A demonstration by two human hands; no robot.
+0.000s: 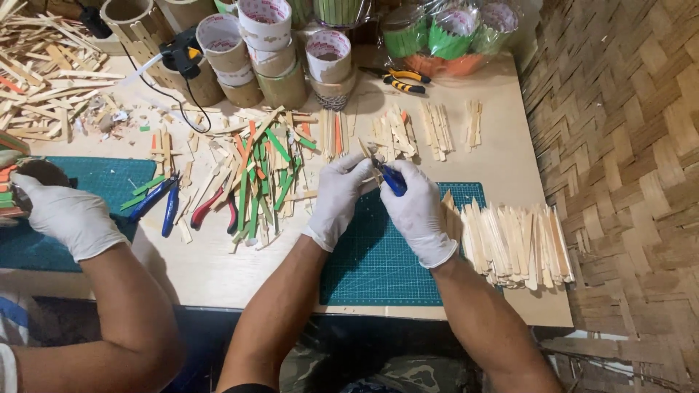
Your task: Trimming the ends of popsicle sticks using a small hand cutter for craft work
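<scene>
At frame centre, the person's gloved left hand [337, 198] pinches a small wooden stick [366, 154] while the right hand [416, 211] clamps blue-handled cutters [391, 177] on it (fingertips very close). A slip could nick the glove or fling the offcut.

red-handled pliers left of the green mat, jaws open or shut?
Open. The red-handled pliers lie flat on the pale wooden table, unheld, their two handles spread in a V. The jaw tips are hidden among coloured sticks.

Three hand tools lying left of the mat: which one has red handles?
The pliers nearest the coloured stick pile. The two tools further left have blue handles.
</scene>
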